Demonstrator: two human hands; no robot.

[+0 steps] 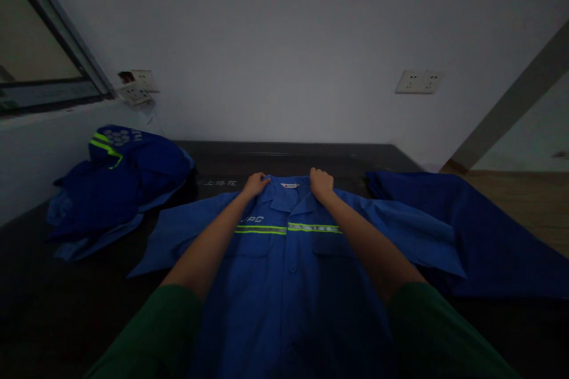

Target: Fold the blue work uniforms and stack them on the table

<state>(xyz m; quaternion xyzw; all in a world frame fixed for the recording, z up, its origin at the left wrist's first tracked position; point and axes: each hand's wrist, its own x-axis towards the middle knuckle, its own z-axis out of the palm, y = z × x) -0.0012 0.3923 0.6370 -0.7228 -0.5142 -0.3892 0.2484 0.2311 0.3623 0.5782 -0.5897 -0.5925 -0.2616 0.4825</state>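
Note:
A blue short-sleeved work shirt lies front side up on a dark table, its sleeves spread to both sides. Yellow-green reflective stripes cross its chest, and pale letters show above the left one. My left hand grips the shirt at the shoulder just left of the collar. On the other side of the collar, my right hand has its fingers closed on the opposite shoulder. A small white label shows inside the neck between the hands. My forearms cover parts of the chest and sides.
Crumpled blue garments with a yellow-green stripe are heaped at the left. Dark blue cloth lies under the right sleeve and reaches the right edge. Behind the dark table stands a pale wall with sockets. A window is at upper left.

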